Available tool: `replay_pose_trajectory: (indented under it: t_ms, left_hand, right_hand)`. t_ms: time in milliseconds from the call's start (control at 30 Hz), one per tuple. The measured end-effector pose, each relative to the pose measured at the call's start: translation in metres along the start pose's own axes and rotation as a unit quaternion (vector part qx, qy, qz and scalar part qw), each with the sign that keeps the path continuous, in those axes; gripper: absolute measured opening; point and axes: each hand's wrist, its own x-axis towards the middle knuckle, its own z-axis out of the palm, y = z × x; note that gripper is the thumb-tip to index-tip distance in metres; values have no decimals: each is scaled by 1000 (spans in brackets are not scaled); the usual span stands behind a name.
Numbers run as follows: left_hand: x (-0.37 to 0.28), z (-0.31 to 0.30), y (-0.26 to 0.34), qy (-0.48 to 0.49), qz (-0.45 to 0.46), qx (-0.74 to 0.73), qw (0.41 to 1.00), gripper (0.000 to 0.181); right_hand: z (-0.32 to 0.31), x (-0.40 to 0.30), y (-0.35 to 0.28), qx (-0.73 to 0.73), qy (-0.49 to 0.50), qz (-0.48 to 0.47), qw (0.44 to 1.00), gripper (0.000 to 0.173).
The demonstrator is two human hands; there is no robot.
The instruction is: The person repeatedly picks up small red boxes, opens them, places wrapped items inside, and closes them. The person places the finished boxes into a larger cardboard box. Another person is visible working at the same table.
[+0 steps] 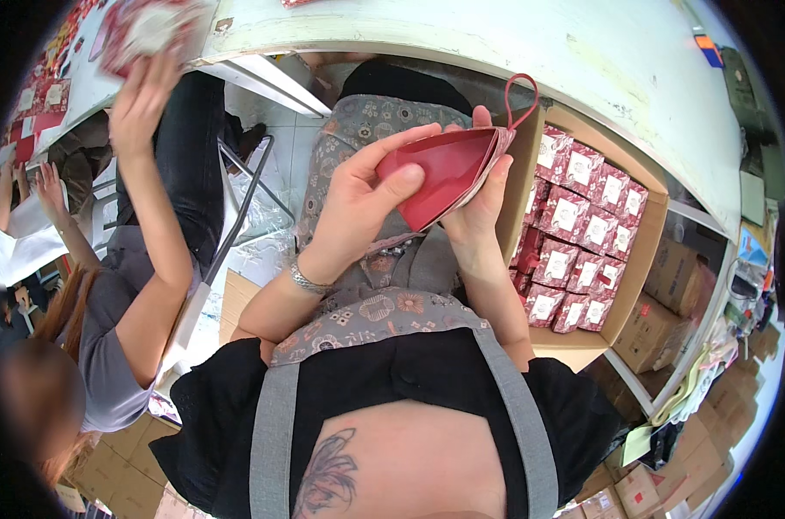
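A small red paper box (447, 170), its plain red inner face showing, is held between both my hands above my lap. My left hand (373, 188) pinches its left side, thumb on the red face. On the right edge, my right hand (480, 201) grips the patterned outer side from beneath, its palm partly hidden by the box. From the top corner rises a red ribbon loop (523, 97). Close by on my right, an open cardboard carton (655, 227) holds several rows of red patterned boxes (564, 214) with white labels.
A worn white table (431, 26) runs along the front. To my left a seated co-worker's hand (146, 104) holds a blurred red patterned item (155, 39). A metal chair frame (236, 220) stands between us. Brown cartons (652, 331) sit on a shelf at right.
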Motion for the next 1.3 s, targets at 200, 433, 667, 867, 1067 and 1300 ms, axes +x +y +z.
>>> replay_pose_trajectory:
  t_ms: [200, 433, 667, 867, 1067, 1300]
  left_hand:
    - [3, -6, 6, -37, -8, 66, 997, 43]
    - [-1, 3, -7, 24, -6, 12, 1000, 57]
    - [-10, 12, -18, 34, 5, -79, 996, 43]
    - [-8, 3, -15, 46, -37, -65, 996, 41]
    - [-16, 2, -36, 85, 94, 137, 982, 45]
    - [-14, -1, -14, 52, -26, -25, 998, 52]
  right_hand:
    - [5, -4, 1, 0, 23, 15, 1000, 65]
    - [-3, -3, 3, -39, 22, -17, 999, 64]
    - [1, -4, -1, -69, -18, -34, 997, 72]
    - [-8, -4, -1, -108, -42, -55, 992, 72]
    - [-7, -10, 9, -133, -6, -47, 990, 73]
    - [-1, -8, 4, -150, -18, -61, 987, 77]
